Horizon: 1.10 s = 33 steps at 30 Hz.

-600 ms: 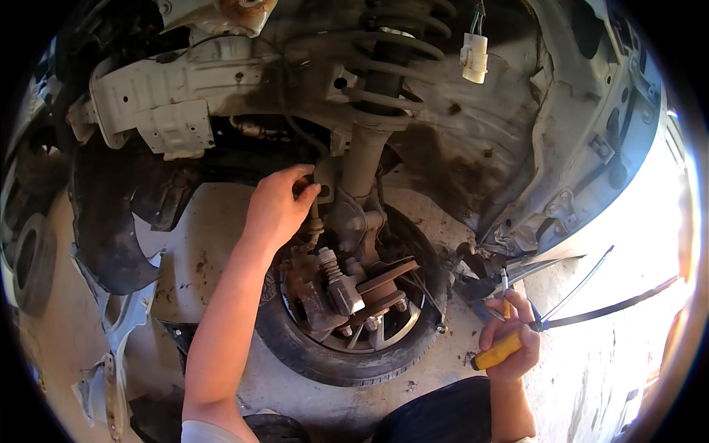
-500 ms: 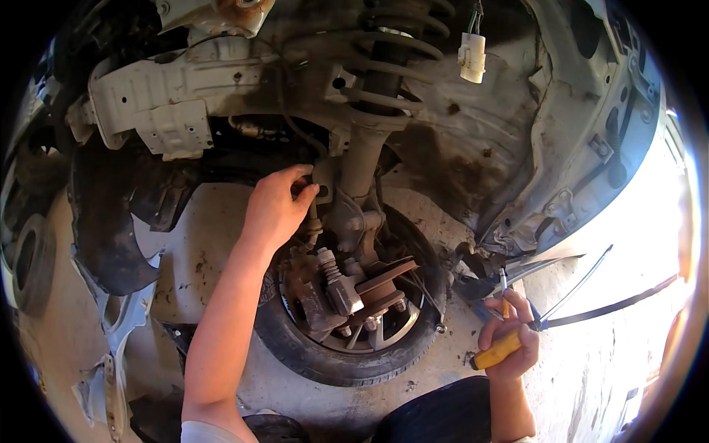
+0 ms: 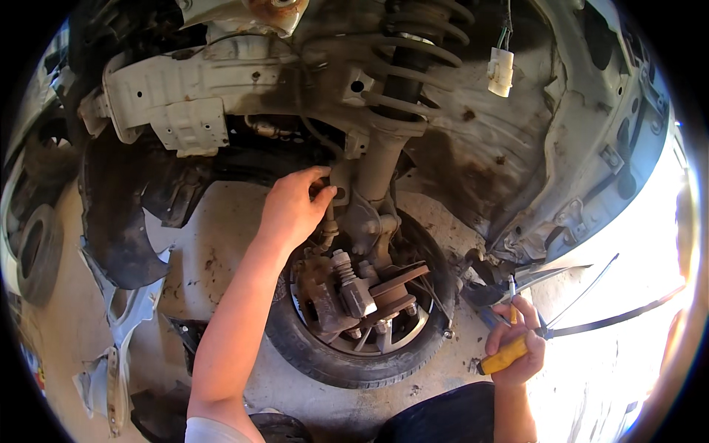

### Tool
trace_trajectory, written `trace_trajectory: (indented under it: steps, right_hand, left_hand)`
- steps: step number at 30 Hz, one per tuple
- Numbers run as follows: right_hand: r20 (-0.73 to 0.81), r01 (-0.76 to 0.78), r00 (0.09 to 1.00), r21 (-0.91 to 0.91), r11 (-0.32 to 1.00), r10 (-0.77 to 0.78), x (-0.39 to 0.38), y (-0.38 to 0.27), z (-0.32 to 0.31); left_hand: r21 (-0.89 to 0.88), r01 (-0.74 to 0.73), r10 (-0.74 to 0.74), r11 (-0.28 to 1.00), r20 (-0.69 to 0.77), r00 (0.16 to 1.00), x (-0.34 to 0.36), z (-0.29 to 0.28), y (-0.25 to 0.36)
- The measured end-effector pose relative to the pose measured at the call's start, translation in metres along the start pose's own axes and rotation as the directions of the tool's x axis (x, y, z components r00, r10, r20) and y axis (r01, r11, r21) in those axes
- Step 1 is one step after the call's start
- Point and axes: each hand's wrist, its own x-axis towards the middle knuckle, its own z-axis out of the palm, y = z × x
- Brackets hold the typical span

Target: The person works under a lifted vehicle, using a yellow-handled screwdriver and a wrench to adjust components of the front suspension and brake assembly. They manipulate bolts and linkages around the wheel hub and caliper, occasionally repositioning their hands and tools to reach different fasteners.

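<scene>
My left hand [image 3: 298, 205] reaches up beside the strut [image 3: 380, 166], its thumb and fingers closed around the brake hose [image 3: 331, 214] next to the strut's bracket. Its fingertips are partly hidden. Below sit the rusty brake caliper [image 3: 319, 294] and the brake disc [image 3: 395, 288], above a wheel [image 3: 354, 375] lying flat on the floor. At the lower right, my right hand [image 3: 517, 345] is wrapped around a yellow-handled tool [image 3: 504, 356]. A slim tool with an orange body and metal tip [image 3: 512, 289] also sticks up between those fingers.
The coil spring [image 3: 425, 77] and a white connector [image 3: 501, 72] hang above in the wheel arch. A pale metal rail [image 3: 199, 81] spans the upper left. Thin metal strips [image 3: 624, 325] lie right of my right hand, and a loose tyre [image 3: 38, 255] stands far left.
The whole view has shifted, so the car parts appear a little farther right and lower. Both hands keep their holds, the left on the hose and the right on the yellow-handled tool.
</scene>
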Motion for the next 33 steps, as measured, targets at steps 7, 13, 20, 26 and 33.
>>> trace_trajectory:
  steps: [7, 13, 20, 26, 33]
  right_hand:
    - [-0.007, -0.01, 1.0, 0.02, 1.0, 0.01, -0.0007, 0.0011, 0.0004]
    - [0.002, -0.029, 1.0, 0.031, 0.999, 0.029, 0.0007, 0.0013, 0.0021]
    - [0.023, -0.027, 0.999, 0.045, 0.999, 0.026, 0.0015, 0.0007, 0.0008]
    - [0.024, -0.041, 0.999, 0.041, 0.998, 0.04, 0.0008, 0.0016, 0.0026]
    - [0.014, -0.059, 0.998, 0.049, 0.997, 0.059, -0.0004, 0.0016, 0.0031]
  left_hand:
    - [0.017, -0.005, 0.005, 1.0, -0.003, 1.0, 0.0009, 0.0004, 0.0]
    - [-0.008, 0.013, -0.013, 1.0, 0.014, 1.0, 0.001, -0.0016, -0.0003]
    - [0.016, 0.021, -0.021, 1.0, 0.037, 0.999, 0.0009, -0.0027, 0.0062]
    - [0.028, 0.027, -0.028, 0.999, 0.016, 0.999, 0.0008, -0.0018, 0.0006]
    - [0.016, 0.022, -0.022, 1.0, 0.014, 1.0, 0.0002, -0.0015, 0.002]
